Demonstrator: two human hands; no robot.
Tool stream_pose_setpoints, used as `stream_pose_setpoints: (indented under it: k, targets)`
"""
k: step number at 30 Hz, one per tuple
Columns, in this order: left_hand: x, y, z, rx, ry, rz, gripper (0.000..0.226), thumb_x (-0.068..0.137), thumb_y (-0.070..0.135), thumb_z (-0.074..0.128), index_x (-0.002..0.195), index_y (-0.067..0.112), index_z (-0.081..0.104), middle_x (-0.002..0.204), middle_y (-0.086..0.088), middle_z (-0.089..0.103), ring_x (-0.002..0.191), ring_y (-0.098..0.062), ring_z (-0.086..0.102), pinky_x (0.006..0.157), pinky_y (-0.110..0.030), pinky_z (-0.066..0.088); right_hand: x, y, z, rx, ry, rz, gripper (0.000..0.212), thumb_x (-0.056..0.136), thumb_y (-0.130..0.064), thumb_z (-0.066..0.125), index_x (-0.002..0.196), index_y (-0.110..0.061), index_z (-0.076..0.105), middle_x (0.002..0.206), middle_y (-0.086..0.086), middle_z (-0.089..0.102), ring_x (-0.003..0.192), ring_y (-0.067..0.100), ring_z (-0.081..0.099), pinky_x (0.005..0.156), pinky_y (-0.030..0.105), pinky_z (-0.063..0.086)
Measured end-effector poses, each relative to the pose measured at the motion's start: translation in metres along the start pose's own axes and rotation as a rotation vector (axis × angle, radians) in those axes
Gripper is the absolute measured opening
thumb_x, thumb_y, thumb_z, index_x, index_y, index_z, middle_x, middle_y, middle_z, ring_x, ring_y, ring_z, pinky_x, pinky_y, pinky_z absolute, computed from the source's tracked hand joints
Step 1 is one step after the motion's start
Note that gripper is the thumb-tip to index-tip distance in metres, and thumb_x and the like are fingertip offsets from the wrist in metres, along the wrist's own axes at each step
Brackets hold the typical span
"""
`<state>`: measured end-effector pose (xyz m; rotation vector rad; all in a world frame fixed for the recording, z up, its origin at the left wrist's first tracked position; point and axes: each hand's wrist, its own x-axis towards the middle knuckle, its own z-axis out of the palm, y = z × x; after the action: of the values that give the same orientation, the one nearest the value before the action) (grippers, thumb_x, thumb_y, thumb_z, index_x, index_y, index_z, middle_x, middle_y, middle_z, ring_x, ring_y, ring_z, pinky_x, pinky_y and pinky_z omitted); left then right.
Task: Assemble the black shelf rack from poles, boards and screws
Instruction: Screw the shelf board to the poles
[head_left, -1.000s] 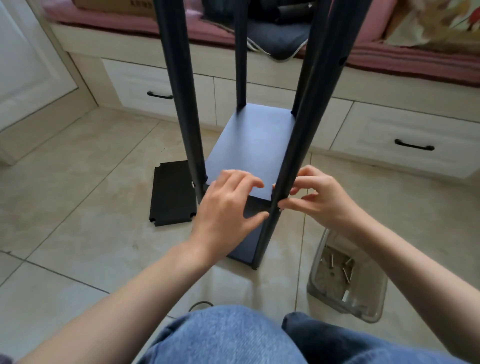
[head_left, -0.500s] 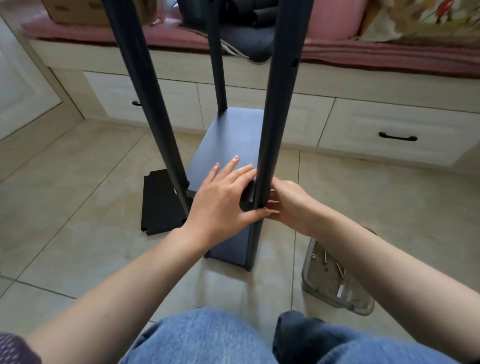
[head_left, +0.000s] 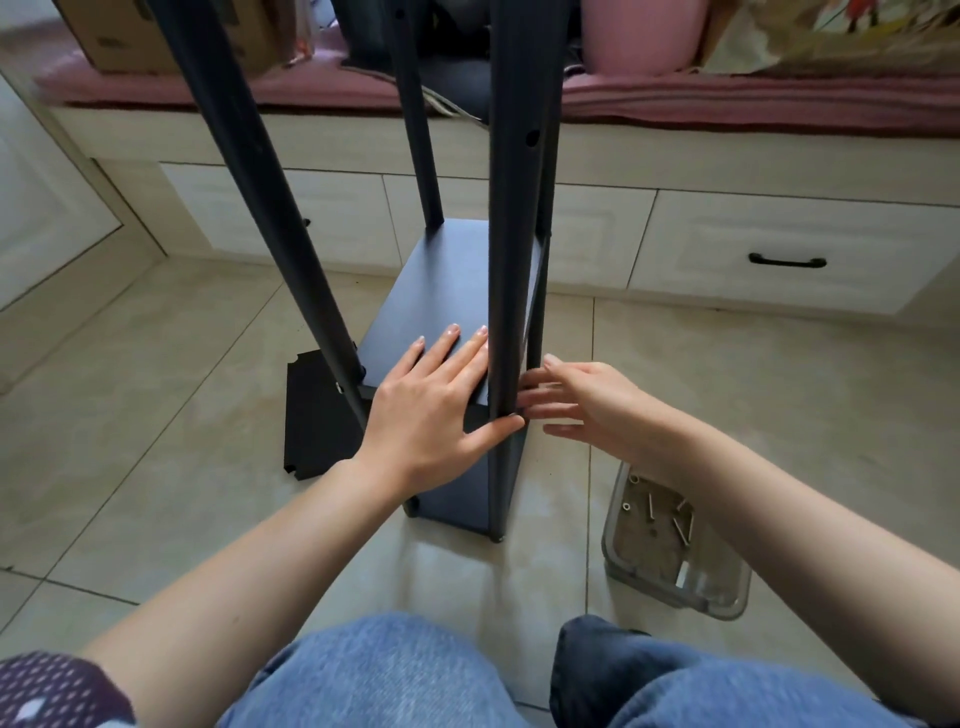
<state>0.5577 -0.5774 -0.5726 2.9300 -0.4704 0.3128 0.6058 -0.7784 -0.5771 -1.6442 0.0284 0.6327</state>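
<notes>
Home bedroom, cushioned window seat (head_left: 727, 98), drawers (head_left: 789, 249), tiled floor (head_left: 156, 364)

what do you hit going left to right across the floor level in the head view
spare black board → left hand flat on the shelf board → near right pole → right hand → clear tray of screws

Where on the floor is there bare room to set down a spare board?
Bare tile lies left of the loose board, and more at right between the tray and the drawers. It is crowded around the rack, where the left hand and right hand meet at the near pole.
</notes>
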Motion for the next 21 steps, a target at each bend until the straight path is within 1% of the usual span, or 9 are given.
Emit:
stream_pose_setpoints:
  k: [3,6,8,10,13,16,18,21]
  targets:
    - [-0.001,0.000,0.002,0.031,-0.003,0.000,0.084,0.091,0.077,0.024,0.155,0.024,0.034,0.162,0.006,0.030,0.154,-0.018,0.017,0.124,-0.043,0.020,-0.007,0.024,-0.034,0.016,0.043,0.028,0.031,0.103,-0.040,0.045,0.115,-0.018,0.064,0.103,0.000,0.076,0.098,0.016,0.072,0.091,0.035,0.054]
    - [-0.001,0.000,0.004,0.049,0.005,-0.001,0.080,0.094,0.074,0.030,0.154,0.021,0.037,0.161,0.003,0.033,0.153,-0.019,0.019,0.124,-0.044,0.021,-0.015,0.057,-0.065,0.014,0.124,0.094,0.026,0.103,-0.028,0.049,0.113,-0.011,0.066,0.096,0.005,0.076,0.092,0.022,0.073,0.088,0.038,0.057]
    - [-0.001,0.001,0.005,0.061,0.002,-0.004,0.078,0.095,0.072,0.033,0.153,0.020,0.040,0.160,0.002,0.035,0.153,-0.019,0.019,0.124,-0.043,0.020,-0.020,0.079,-0.080,0.003,0.203,0.170,0.022,0.102,-0.022,0.051,0.108,-0.007,0.067,0.087,0.007,0.075,0.081,0.021,0.071,0.077,0.034,0.059]
    - [-0.001,0.002,0.006,0.072,0.011,-0.009,0.077,0.096,0.071,0.035,0.152,0.019,0.042,0.159,0.001,0.038,0.152,-0.020,0.022,0.124,-0.043,0.021,-0.022,0.101,-0.091,-0.034,0.261,0.245,0.020,0.101,-0.017,0.053,0.104,-0.003,0.067,0.083,0.011,0.072,0.069,0.019,0.066,0.062,0.026,0.055]
    - [-0.001,0.002,0.005,0.065,0.033,0.013,0.079,0.094,0.070,0.033,0.152,0.017,0.042,0.158,-0.001,0.040,0.151,-0.023,0.026,0.123,-0.046,0.024,-0.019,0.135,-0.102,-0.062,0.327,0.365,0.016,0.100,-0.009,0.053,0.100,0.003,0.065,0.080,0.015,0.065,0.062,0.019,0.058,0.055,0.024,0.048]
    - [-0.001,0.002,0.006,0.065,0.062,0.024,0.079,0.094,0.069,0.032,0.150,0.015,0.045,0.156,-0.004,0.042,0.149,-0.025,0.030,0.121,-0.049,0.028,-0.006,0.167,-0.106,-0.131,0.376,0.449,0.016,0.100,-0.008,0.053,0.096,0.003,0.064,0.080,0.015,0.063,0.060,0.018,0.057,0.047,0.021,0.046]
    - [0.000,0.003,0.008,0.078,0.079,0.028,0.077,0.094,0.069,0.034,0.147,0.014,0.048,0.154,-0.005,0.044,0.148,-0.026,0.032,0.120,-0.049,0.029,0.005,0.186,-0.109,-0.187,0.399,0.483,0.017,0.099,-0.007,0.052,0.091,0.002,0.064,0.081,0.018,0.062,0.063,0.021,0.058,0.048,0.024,0.044]
    - [-0.001,0.003,0.012,0.087,0.115,0.034,0.076,0.095,0.068,0.036,0.143,0.012,0.053,0.152,-0.006,0.047,0.147,-0.027,0.035,0.119,-0.050,0.032,0.021,0.208,-0.113,-0.316,0.452,0.507,0.019,0.095,-0.006,0.054,0.080,0.000,0.064,0.082,0.022,0.061,0.076,0.030,0.059,0.061,0.034,0.045]
